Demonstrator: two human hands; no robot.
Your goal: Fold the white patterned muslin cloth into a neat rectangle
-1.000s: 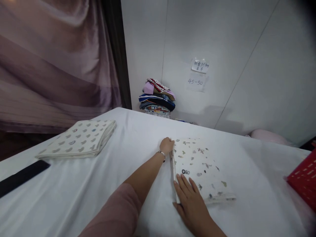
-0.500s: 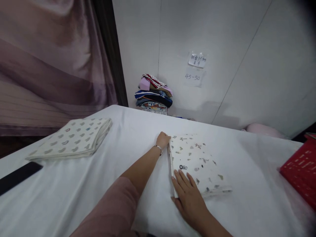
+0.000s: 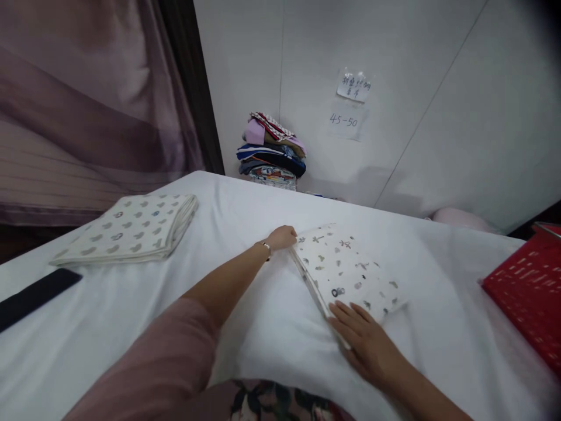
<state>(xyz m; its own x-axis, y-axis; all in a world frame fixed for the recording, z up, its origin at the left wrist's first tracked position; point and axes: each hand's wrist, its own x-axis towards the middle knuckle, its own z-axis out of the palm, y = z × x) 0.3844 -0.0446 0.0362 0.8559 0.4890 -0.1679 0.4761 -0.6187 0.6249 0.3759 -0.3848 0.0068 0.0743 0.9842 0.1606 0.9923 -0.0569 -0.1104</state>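
A folded white cloth (image 3: 346,266) printed with small plants and animals lies turned at an angle on the white-covered table (image 3: 245,298). At its far left corner, my left hand (image 3: 283,237) is closed, pinching the edge of the fabric. My right hand (image 3: 366,339) rests with fingers stretched out over the near corner of the same cloth, the thumb down by its folded edge. Layers show along the cloth's left side between the two hands.
On the left lies another folded cloth (image 3: 135,228) with grey motifs, beside a black flat object (image 3: 37,298). A red basket (image 3: 530,283) stands at the right. Behind the table's far edge rises a pile of folded fabrics (image 3: 272,152) against the wall.
The cloth has turned anticlockwise, its near end swinging right with my right hand. My left hand has shifted slightly left, still at the far corner. The camera view has tilted down.
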